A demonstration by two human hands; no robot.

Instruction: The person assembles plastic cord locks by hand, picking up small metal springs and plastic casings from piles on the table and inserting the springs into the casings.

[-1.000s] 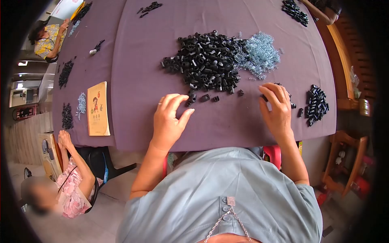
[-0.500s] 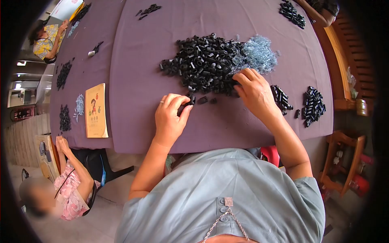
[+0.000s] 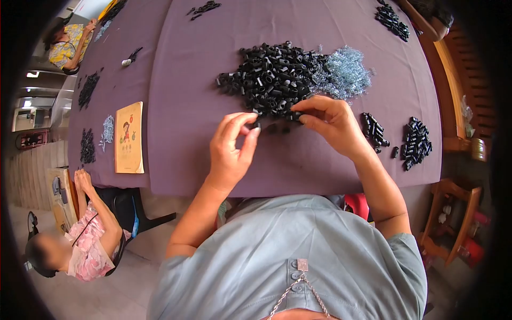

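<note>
The purple-covered table (image 3: 186,96) supports the heap of black fittings (image 3: 274,77), located ahead of both hands; the heap of pale coils (image 3: 349,69) adjoins its right side. Contact with the heap's near edge could scatter fittings; overlap between heaps could snag coils. The right hand (image 3: 336,125) pinches a black piece (image 3: 295,114); the left hand (image 3: 229,149) pinches a dark piece (image 3: 255,125). A shallow fingertip grip could drop either.

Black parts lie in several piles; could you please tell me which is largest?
The central pile, adjoining the pale springs; it spreads wider than any other.
</note>
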